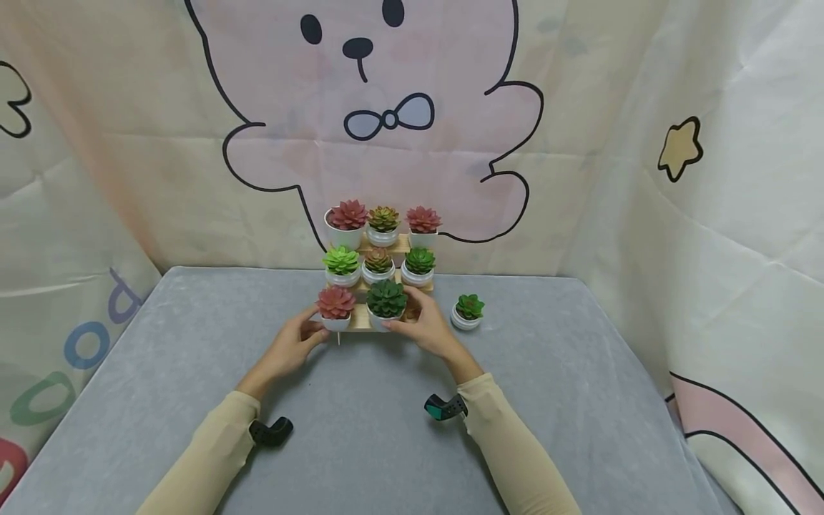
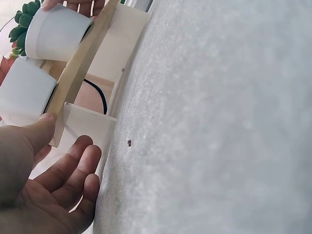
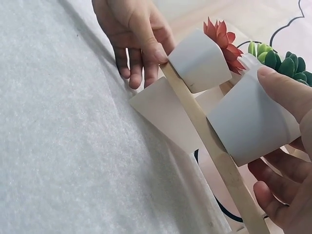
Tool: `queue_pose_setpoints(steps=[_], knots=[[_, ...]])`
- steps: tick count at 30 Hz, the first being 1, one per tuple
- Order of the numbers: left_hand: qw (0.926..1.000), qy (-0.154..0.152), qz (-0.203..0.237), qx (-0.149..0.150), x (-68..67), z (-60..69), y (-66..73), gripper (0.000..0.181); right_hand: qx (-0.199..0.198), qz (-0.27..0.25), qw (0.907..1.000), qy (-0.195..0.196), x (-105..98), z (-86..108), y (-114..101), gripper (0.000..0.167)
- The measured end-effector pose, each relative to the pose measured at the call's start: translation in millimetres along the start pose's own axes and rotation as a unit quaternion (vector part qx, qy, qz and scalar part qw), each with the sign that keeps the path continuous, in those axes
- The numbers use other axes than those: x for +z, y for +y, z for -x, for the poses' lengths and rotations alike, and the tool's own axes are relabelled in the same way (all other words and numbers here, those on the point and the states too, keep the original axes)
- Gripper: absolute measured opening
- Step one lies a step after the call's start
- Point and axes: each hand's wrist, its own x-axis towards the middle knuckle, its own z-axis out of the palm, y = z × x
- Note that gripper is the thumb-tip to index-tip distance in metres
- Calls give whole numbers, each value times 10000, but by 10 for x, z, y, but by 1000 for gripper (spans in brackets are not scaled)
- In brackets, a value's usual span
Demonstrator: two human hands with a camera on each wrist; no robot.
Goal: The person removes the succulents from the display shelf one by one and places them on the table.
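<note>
A tiered wooden stand (image 1: 359, 320) holds potted artificial succulents in white pots. My right hand (image 1: 430, 329) grips the dark green succulent (image 1: 386, 299) at the front tier; in the right wrist view the thumb lies on its white pot (image 3: 256, 117) and the other fingers curl behind. The pot sits on or just against the plank (image 3: 214, 146). At the left end of that tier, my left hand (image 1: 292, 347) pinches the plank, thumb on its front edge, lower fingers loosely bent. Beside that thumb stands a red succulent (image 1: 336, 303).
Above are two more rows, including a light green succulent (image 1: 341, 261) and a pink one (image 1: 423, 218). A small green succulent (image 1: 467, 312) stands on the grey cloth (image 1: 547, 400) to the right. A printed curtain (image 1: 599, 179) hangs behind the table.
</note>
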Motion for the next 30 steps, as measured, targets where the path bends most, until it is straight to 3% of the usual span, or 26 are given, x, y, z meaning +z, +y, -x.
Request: queue_pose_setpoints(steps=[12, 18, 30], knots=[[10000, 0, 21, -48, 11, -1, 19, 60, -31, -215, 9998, 3, -4, 36, -32, 69], [10000, -41, 14, 13, -13, -3, 39, 60, -106, -67, 9998, 123, -39, 68, -60, 69], [10000, -11, -45, -41, -9, 9, 39, 61, 255, 175, 9995, 104, -170, 165, -161, 74]])
